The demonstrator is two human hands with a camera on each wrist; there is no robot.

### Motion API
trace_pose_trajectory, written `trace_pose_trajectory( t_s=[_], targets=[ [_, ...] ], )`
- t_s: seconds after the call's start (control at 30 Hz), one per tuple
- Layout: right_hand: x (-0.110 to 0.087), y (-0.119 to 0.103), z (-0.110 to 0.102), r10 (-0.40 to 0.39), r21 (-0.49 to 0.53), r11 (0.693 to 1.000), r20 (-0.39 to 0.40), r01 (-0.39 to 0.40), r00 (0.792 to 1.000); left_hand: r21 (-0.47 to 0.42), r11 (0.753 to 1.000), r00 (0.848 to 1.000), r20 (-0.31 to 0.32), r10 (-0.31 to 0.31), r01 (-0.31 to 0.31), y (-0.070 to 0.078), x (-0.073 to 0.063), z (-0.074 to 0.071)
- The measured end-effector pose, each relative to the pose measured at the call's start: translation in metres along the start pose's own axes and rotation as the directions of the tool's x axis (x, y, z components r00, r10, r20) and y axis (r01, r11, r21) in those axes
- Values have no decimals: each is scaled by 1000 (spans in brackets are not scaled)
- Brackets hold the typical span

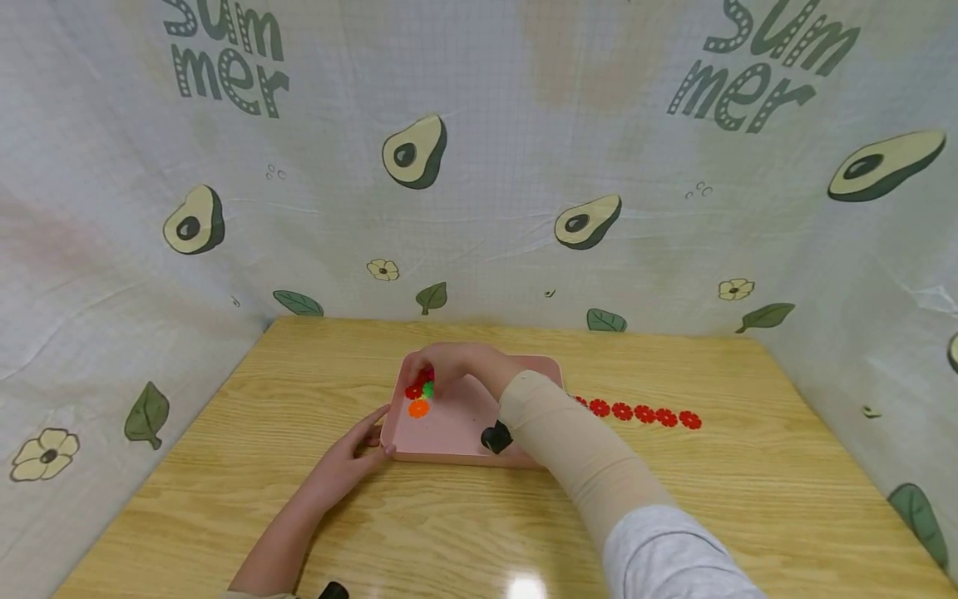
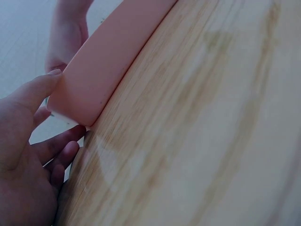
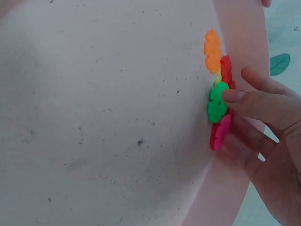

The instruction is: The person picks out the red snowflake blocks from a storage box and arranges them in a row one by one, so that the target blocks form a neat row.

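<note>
A small cluster of flower-shaped plastic pieces lies at the left end of the pink tray (image 1: pixel 464 430), by its side wall: a green piece (image 3: pixel 217 107) in front, red pieces (image 3: pixel 226 68) behind it, a pink piece (image 3: pixel 224 128) beside them, a sliver of yellow (image 3: pixel 217 78), and an orange piece (image 3: pixel 212 52) at the cluster's edge. The right hand (image 1: pixel 453 363) reaches over the tray to them; its thumb touches the green piece, while the other fingers spread loosely near the far side of the cluster, with no firm grip on any piece visible. The left hand (image 1: pixel 350 462) holds the tray's near left corner, thumb against the front wall and fingers around the side. The step in hand appears to be sorting through the cluster or singling out a piece, as the left hand steadies the tray. The next move probably calls for narrowing the right thumb and fingers on one piece and freeing it from its overlapping neighbours. Right of the tray, on the wooden table (image 1: pixel 419 528), runs a row of red flower pieces (image 1: pixel 644 413), its near-tray end partly hidden by the right forearm. An avocado-printed curtain (image 1: pixel 494 274) stands behind.
</note>
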State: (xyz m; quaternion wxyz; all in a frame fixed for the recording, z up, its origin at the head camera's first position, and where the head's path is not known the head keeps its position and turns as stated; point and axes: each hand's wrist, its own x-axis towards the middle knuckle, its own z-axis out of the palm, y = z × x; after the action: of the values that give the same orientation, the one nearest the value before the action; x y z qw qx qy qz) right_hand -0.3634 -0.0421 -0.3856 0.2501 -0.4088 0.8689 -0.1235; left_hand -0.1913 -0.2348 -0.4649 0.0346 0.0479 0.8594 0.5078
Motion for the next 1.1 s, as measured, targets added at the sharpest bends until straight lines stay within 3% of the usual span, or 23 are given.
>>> trace_pose_trajectory(
  t_s=[0.33, 0.53, 1.1],
  targets=[
    [2, 1, 1, -27, 31, 999, -18, 28, 999, 23, 999, 1000, -6, 31, -31, -1, 2, 0],
    [3, 1, 1, -42, 1, 999, -10, 42, 999, 19, 999, 1000, -1, 30, -30, -2, 2, 0],
    [4, 1, 5, -16, 54, 998, 34, 14, 999, -2, 1000, 1000, 3, 31, -31, -1, 2, 0]
  ],
)
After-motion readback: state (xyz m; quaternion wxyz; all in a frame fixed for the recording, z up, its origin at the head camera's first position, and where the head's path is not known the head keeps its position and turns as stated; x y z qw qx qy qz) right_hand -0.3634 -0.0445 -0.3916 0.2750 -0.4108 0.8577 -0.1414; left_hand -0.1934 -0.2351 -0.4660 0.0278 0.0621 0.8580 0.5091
